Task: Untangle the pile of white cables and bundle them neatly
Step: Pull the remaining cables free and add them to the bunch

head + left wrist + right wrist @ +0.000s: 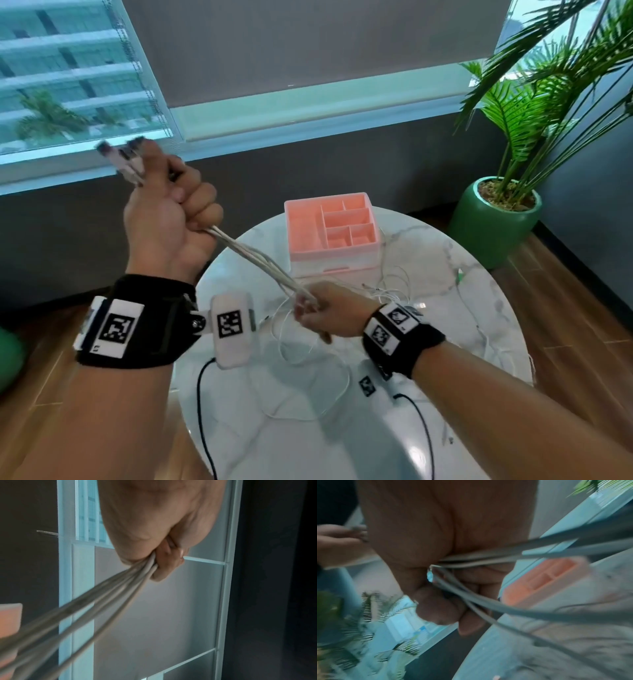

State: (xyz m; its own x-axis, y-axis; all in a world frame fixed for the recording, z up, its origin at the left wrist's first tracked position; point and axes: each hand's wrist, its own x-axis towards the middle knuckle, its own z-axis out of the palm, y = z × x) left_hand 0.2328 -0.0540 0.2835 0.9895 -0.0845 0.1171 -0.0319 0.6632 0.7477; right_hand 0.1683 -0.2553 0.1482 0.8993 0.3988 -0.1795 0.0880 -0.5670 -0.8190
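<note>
Several white cables (260, 260) stretch taut between my two hands above the round marble table (445, 274). My left hand (174, 209) is raised high at the left and grips the cables in a fist, their plug ends (120, 157) sticking out past the thumb. In the left wrist view the cables (102, 592) leave the curled fingers (164, 563). Lower down, my right hand (322, 315) grips the same strands, and the wrist view shows the cables (471, 561) running through its curled fingers (440, 607). Loose cable loops (308, 370) trail onto the tabletop below.
A pink organizer box (334, 229) with several compartments stands at the table's far side, also seen as the box (544, 580). Thin cables (397, 284) lie beside it. A potted palm (496, 212) stands on the wooden floor at right. A window wall runs behind.
</note>
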